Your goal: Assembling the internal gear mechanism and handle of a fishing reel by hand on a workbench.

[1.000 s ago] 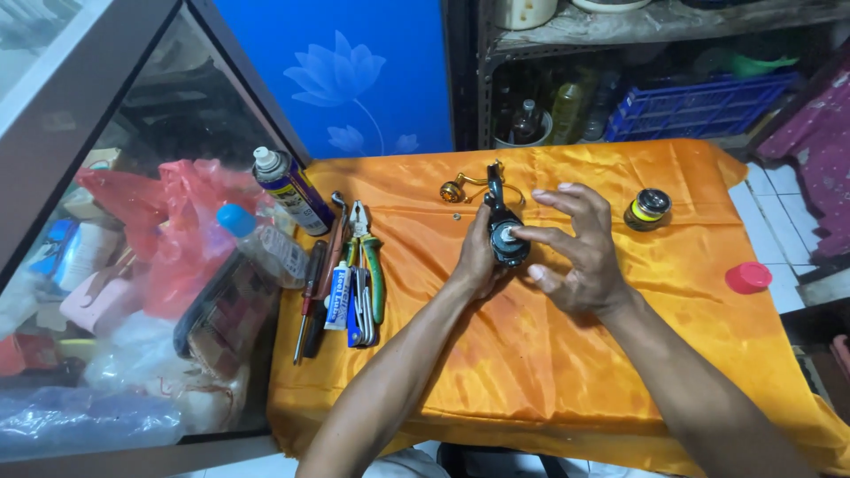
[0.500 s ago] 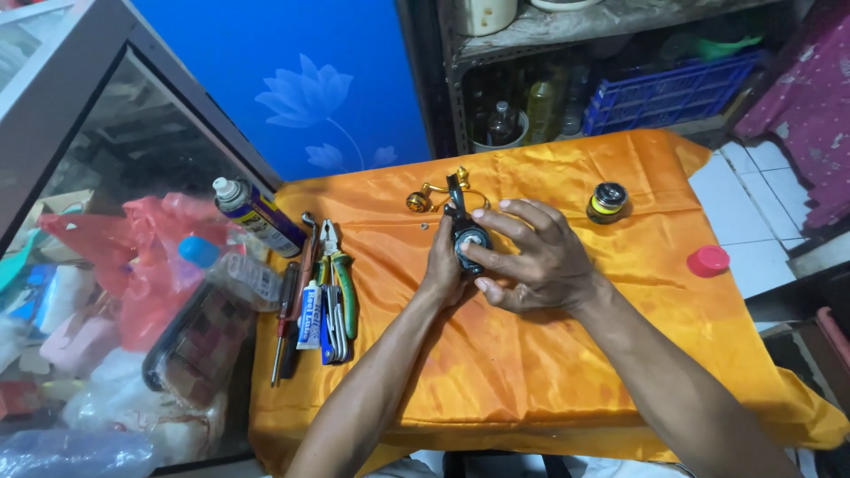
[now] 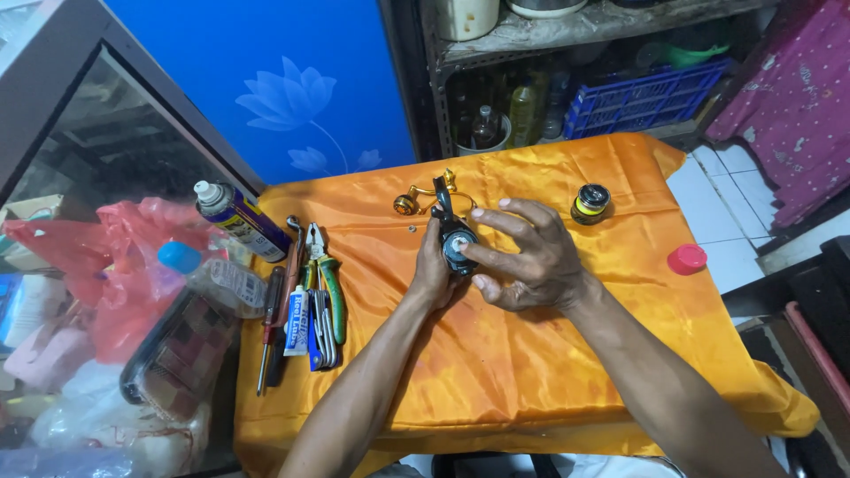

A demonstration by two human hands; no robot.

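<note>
1. At the middle of the orange cloth [image 3: 496, 372], the left hand [image 3: 431, 270] cups a black fishing reel body [image 3: 453, 241] from the side, fingers wrapped behind it.
2. The right hand [image 3: 529, 257] grips the same reel from the front, thumb and forefinger pinched at its round pale face, the other fingers fanned loose.
3. The reel is hard, dark and rounded, with a slim black stem rising toward a gold handle part [image 3: 423, 198] lying just beyond it.
4. The cloth is glossy satin, wrinkled, draped over every table edge; a wide bare stretch lies before and right of the hands.
5. Left of the hands, tightly packed: green-handled pliers [image 3: 326, 279], a red-handled screwdriver [image 3: 268, 323], a small white and blue tube [image 3: 296, 323], and a spray can [image 3: 237, 219] tilted at the cloth's edge.
6. Well apart to the right sit a black and yellow spool [image 3: 590, 202] and, near the edge, a pink cap [image 3: 687, 258].
</note>
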